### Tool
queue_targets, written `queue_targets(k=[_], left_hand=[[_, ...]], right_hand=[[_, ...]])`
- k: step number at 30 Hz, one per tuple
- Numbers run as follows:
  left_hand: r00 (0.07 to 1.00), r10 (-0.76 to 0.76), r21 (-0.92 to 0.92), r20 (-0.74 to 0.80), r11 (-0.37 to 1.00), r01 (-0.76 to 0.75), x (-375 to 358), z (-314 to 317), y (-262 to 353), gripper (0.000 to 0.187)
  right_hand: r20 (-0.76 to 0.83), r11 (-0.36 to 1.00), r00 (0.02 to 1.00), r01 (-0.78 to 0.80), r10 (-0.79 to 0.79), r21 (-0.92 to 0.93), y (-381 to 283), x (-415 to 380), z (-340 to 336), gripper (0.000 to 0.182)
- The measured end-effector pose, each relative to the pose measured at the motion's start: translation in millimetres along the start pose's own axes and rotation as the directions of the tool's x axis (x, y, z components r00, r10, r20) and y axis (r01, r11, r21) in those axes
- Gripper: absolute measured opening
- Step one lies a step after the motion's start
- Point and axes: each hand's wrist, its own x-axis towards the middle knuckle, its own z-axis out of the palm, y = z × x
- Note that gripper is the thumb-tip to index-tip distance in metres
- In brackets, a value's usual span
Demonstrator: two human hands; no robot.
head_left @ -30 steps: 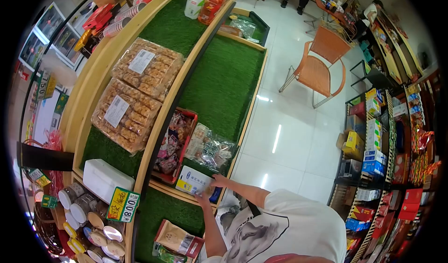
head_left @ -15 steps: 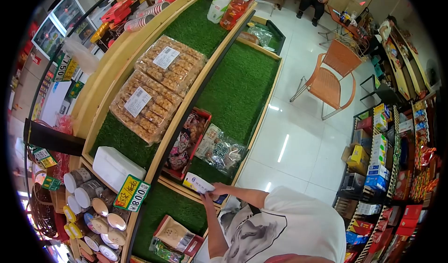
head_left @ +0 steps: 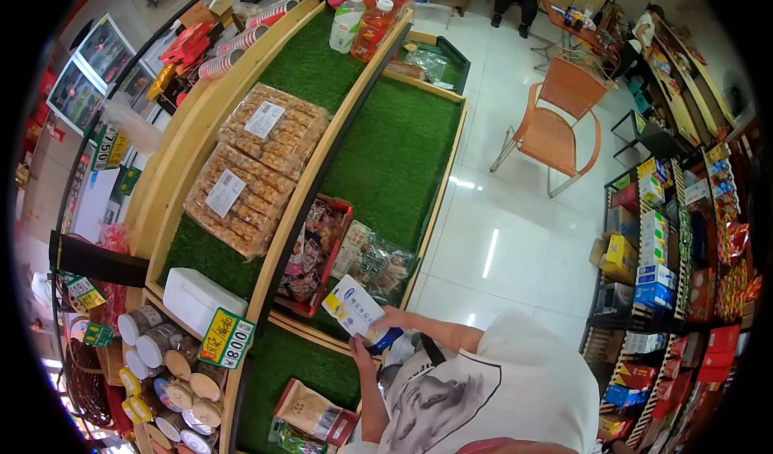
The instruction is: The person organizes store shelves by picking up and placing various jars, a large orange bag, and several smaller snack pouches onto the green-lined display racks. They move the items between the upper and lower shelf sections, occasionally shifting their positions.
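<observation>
Both hands are on a white package with yellow and blue parts and printed text, tilted above the edge of the display stand. My right hand has its fingers at the package's right side. My left hand grips it from below. Just beyond lies a red box of small wrapped items, beside clear bags on green turf. A brown and red pouch rests on the nearer turf, left of my left forearm.
Two packs of brown pastries sit on the upper shelf, near a white tray, a price sign and jars. Bottles stand at the far end. An orange chair is on the tiled floor; stocked shelves line the right. A seated person is farther back.
The package is tilted more upright, and more of its printed face shows. My right hand has shifted slightly right. The camera view has shifted, moving the stand and chair a little left.
</observation>
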Motion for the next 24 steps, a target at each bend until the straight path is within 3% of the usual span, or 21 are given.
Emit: queue_targets(k=[4,10,15,21,24], left_hand=[[0.995,0.093,-0.065,0.037,0.994,-0.091,-5,-6,-6,0.055],[0.98,0.099,-0.133,-0.172,0.984,-0.123,-32,-15,4,0.059],[0.957,0.171,-0.154,-0.234,0.965,-0.211,-47,-36,4,0.055],[0.906,0.186,-0.148,-0.38,0.955,-0.258,-51,-73,-17,0.056],[0.892,0.178,-0.174,-0.415,0.947,-0.271,-58,-85,-19,0.057]], right_hand=[[0.027,1.0,1.0,0.01,-0.009,-0.023,5,-3,5,0.061],[0.081,0.985,0.996,0.039,-0.025,-0.17,21,17,29,0.069],[0.134,0.948,0.991,0.036,0.008,-0.317,5,14,55,0.07],[0.145,0.809,0.969,0.249,-0.203,-0.532,41,41,90,0.073],[0.148,0.843,0.989,0.1,-0.024,-0.529,29,29,102,0.072]])
